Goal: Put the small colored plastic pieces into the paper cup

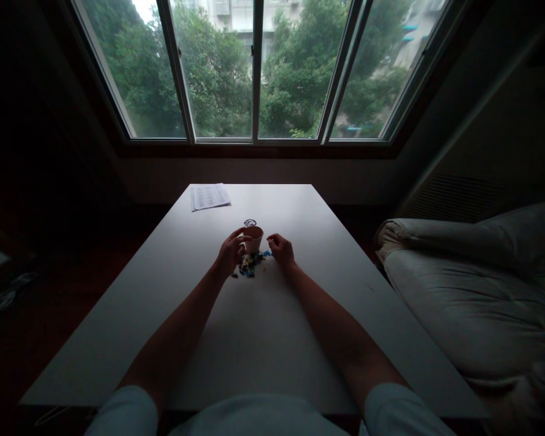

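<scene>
A paper cup point(253, 240) stands upright near the middle of the table, its mouth toward me. My left hand point(231, 249) grips the cup's left side, fingers and thumb around its rim and wall. Just right of the cup is my right hand point(280, 248), its fingers curled together; whatever they may pinch is too small to make out. Between the hands, in front of the cup, lies a loose pile of small multicoloured pieces point(249, 266), blue, yellow and dark. Behind the cup sits a small dark-lined round object point(250, 223), its kind unclear.
The white table point(254, 339) stretches from me toward the window point(254, 79). Printed papers point(210, 197) lie at its far left corner. A padded, light-coloured sofa or folded mattress point(463, 290) is close along the right side. Cables point(9, 293) lie on the floor at left.
</scene>
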Demonstrator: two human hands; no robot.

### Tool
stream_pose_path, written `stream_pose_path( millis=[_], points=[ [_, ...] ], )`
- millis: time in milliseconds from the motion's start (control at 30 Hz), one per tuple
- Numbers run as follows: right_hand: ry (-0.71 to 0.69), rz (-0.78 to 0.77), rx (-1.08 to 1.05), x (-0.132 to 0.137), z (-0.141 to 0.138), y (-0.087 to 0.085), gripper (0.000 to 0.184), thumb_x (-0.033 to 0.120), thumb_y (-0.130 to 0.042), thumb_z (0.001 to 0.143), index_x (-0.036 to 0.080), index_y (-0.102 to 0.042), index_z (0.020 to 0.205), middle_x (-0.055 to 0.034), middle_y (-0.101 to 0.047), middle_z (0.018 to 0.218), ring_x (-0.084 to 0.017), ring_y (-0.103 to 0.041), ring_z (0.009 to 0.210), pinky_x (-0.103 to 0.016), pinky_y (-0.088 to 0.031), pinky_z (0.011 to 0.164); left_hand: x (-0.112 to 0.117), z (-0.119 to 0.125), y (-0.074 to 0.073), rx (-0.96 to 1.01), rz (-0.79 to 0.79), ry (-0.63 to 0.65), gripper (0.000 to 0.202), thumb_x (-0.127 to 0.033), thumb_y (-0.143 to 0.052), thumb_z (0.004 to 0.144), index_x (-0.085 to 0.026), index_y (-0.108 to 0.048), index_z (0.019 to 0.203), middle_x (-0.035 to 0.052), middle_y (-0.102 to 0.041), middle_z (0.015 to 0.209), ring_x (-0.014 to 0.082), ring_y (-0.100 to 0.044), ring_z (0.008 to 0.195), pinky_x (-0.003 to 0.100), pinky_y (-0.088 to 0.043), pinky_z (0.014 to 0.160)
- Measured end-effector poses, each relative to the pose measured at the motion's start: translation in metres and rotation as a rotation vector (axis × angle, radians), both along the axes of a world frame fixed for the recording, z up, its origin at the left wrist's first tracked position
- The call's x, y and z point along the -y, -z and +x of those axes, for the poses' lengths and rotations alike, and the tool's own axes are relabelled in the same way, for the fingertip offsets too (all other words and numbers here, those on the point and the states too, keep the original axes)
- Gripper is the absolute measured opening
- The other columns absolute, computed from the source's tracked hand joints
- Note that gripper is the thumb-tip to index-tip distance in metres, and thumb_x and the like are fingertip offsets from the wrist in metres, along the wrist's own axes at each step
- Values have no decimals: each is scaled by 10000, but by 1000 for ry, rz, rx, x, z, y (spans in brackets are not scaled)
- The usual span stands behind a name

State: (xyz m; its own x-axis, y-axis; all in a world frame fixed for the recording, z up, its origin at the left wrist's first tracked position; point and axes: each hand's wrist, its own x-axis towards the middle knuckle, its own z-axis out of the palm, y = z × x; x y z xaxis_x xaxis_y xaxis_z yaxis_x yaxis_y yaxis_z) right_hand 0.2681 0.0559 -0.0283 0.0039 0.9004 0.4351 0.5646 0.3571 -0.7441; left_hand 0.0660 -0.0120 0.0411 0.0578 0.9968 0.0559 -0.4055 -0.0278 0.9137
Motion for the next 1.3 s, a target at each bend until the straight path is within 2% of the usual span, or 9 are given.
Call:
stream_pose_path(
  millis=[100, 200, 333, 433, 500, 633, 867, 1133, 1300],
  points=[
    [0, 4, -3, 1, 0, -1, 274, 345, -496, 850, 199, -719, 915, -9, -648, 684, -154, -569, 628, -246, -398, 612, -5, -14, 9, -230, 30, -120, 332, -288, -618, 747, -144, -656, 1044, 0, -620, 753, 48, -403, 503, 185, -368, 503],
    [0, -2, -1, 1, 0, -2, 275, 344, -493, 850, 199, -718, 917, -9, -648, 681, -155, -567, 630, -246, -402, 620, -6, -26, 17, -655, 144, -166, 212, -317, -603, 768, -139, -670, 860, -1, -600, 689, 80, -466, 556, 199, -363, 534],
    [1, 11, 4, 1, -1, -2, 276, 365, -498, 857, 201, -714, 909, -7, -651, 686, -152, -565, 628, -246, -401, 624, 2, -31, 23, -1101, 320, 36, 196, -307, -583, 807, -167, -700, 877, 3, -641, 706, 102, -526, 608, 212, -366, 588],
    [8, 6, 3, 1, -2, -2, 277, 369, -502, 855, 199, -713, 907, -10, -658, 693, -154, -569, 631, -248, -404, 625, 9, -27, 24, -1281, 438, 231, 189, -276, -589, 809, -198, -726, 913, -3, -644, 703, 103, -525, 597, 215, -351, 589],
    [6, 0, 0, 0, -2, -2, 280, 372, -504, 853, 198, -715, 913, -12, -662, 695, -155, -572, 632, -248, -407, 626, 12, -22, 25, -1359, 478, 264, 205, -238, -588, 802, -217, -739, 940, 5, -661, 730, 113, -549, 618, 223, -362, 611],
    [4, 3, 1, -2, -2, 0, 280, 363, -500, 849, 201, -718, 915, -14, -672, 715, -157, -583, 649, -248, -413, 632, 13, -16, 29, -1475, 482, 213, 248, -207, -591, 799, -219, -750, 989, 43, -692, 785, 151, -602, 673, 248, -389, 640],
    [20, -5, 11, -2, -2, -1, 282, 365, -501, 838, 203, -719, 916, -14, -676, 718, -160, -581, 650, -252, -419, 645, 15, -8, 31, -1567, 460, 161, 264, -281, -575, 869, -263, -732, 1081, 73, -729, 928, 213, -661, 818, 291, -446, 717],
    [11, -29, 17, 3, -1, -8, 286, 354, -497, 845, 199, -720, 935, -18, -679, 734, -162, -587, 665, -252, -430, 657, 21, 1, 38, -1418, 415, -6, 234, -300, -591, 889, -267, -715, 1084, 85, -726, 1008, 213, -650, 865, 292, -436, 758],
    [1, -37, 67, 2, -1, -7, 282, 351, -502, 842, 200, -725, 928, 2, -634, 661, -148, -551, 618, -243, -396, 626, 16, -8, 34, -1402, 352, -79, 202, -314, -575, 896, -253, -705, 1037, 64, -710, 866, 194, -633, 772, 275, -401, 704]
  ],
)
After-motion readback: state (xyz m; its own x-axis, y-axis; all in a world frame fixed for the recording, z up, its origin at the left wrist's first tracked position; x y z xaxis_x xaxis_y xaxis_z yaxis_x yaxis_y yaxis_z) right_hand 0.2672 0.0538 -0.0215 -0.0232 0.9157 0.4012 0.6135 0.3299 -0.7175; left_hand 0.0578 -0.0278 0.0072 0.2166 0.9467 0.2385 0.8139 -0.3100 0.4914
